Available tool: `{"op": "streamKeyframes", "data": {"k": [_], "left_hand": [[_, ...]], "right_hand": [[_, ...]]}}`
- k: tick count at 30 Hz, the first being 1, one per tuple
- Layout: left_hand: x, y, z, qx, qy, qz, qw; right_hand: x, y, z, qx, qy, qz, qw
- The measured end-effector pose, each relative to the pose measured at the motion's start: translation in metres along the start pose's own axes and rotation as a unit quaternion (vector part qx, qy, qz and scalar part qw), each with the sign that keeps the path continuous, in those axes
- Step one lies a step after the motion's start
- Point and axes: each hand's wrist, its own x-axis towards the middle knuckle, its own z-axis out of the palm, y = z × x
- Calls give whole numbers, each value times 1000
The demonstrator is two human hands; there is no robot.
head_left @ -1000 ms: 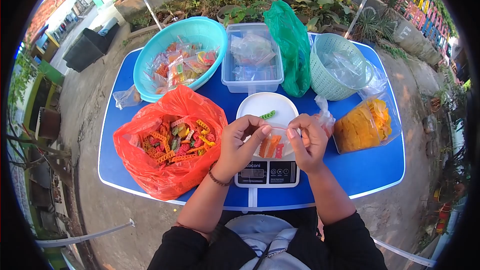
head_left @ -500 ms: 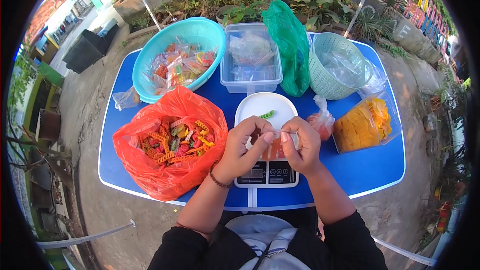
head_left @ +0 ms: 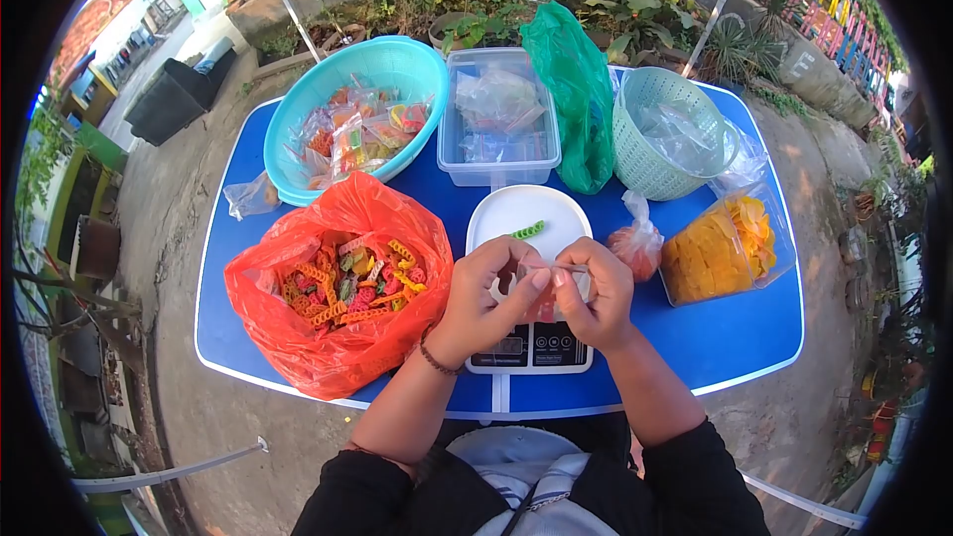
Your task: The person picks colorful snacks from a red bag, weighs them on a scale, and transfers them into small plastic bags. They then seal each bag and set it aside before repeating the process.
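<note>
Over the white digital scale (head_left: 501,208), my left hand (head_left: 493,286) and my right hand (head_left: 598,294) meet, thumbs and forefingers pinching the top of a small clear plastic bag (head_left: 542,309). Something reddish shows through the bag, partly hidden by my fingers. One green spiral-like snack piece (head_left: 529,230) lies on the scale's plate behind my hands. To the left, near my left wrist, stands an open red plastic bag (head_left: 260,283) full of colourful dry snack pieces (head_left: 347,283). A small tied bag of reddish stuff (head_left: 636,250) sits just beyond my right hand.
On the blue table (head_left: 725,337) a turquoise basin (head_left: 283,154) holds several packed snack bags. Beside it stand a clear plastic box (head_left: 499,171), a green plastic bag (head_left: 581,109) and a pale green basket (head_left: 650,154) with clear bags. A container of yellow-orange chips (head_left: 710,258) is at right.
My fingertips have come slightly lower and closer together along the small bag's top, and the bag has turned a little. Everything else on the table stays put.
</note>
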Motion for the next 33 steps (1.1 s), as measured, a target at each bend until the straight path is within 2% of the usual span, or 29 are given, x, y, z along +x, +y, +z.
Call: {"op": "streamKeyframes", "data": {"k": [2,4,5,8,10,11,16,20,22,25,26,29,32,33], "left_hand": [[0,-2,-1,-86,-12,-39,995],[-1,-8,2,-204,-9,-54,977],[-1,-8,1,-203,2,-63,977],[2,-8,2,-206,50,-72,975],[5,-7,7,-216,105,-54,969],[6,-9,6,-214,105,-43,970],[8,1,6,-206,68,11,976],[8,3,13,-160,128,20,979],[8,-4,11,-140,165,30,976],[11,-10,-3,-13,138,78,987],[11,-8,-6,-21,132,69,989],[10,5,-15,-32,117,47,991],[4,25,-31,64,144,85,984],[2,33,-39,120,150,95,977]], "right_hand": [[-5,4,3,114,25,108,987],[-5,4,1,149,13,146,978],[-5,4,0,167,8,165,972],[2,0,12,218,43,97,970],[1,1,9,182,9,83,980],[0,2,9,164,-9,76,983],[-6,17,13,193,64,80,976],[-4,18,6,124,59,72,988],[2,13,9,124,58,36,990],[7,12,16,122,73,6,990],[10,12,19,121,81,0,989],[23,9,16,28,12,-64,997],[37,8,22,-28,-18,-112,993],[41,4,28,-4,-31,-84,996]]}}
